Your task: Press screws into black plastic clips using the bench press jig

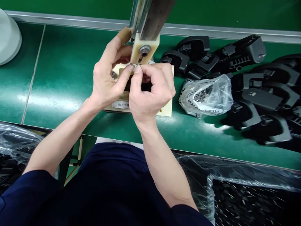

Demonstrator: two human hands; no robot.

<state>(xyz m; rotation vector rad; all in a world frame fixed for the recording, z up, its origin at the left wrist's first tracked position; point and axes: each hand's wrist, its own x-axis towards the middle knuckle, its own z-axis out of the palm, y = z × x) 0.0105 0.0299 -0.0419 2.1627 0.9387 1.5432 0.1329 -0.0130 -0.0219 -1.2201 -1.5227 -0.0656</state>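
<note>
My left hand (108, 78) and my right hand (150, 91) meet over a cream jig plate (166, 108) on the green belt. Both pinch at something tiny between thumb and fingertip, right under the cream block (144, 48) of a metal press column (150, 15). A black plastic part (128, 86) sits on the jig beneath my fingers, mostly hidden. My left index finger, wearing a tan finger cot, rests against the column's left side. A white label with print shows on the jig's front edge.
A clear bag of small metal pieces (207, 95) lies right of the jig. A heap of black plastic parts (258, 84) fills the belt's right side. A white rounded object (8, 36) sits far left. Plastic-lined bins of black parts (246, 194) stand below the belt edge.
</note>
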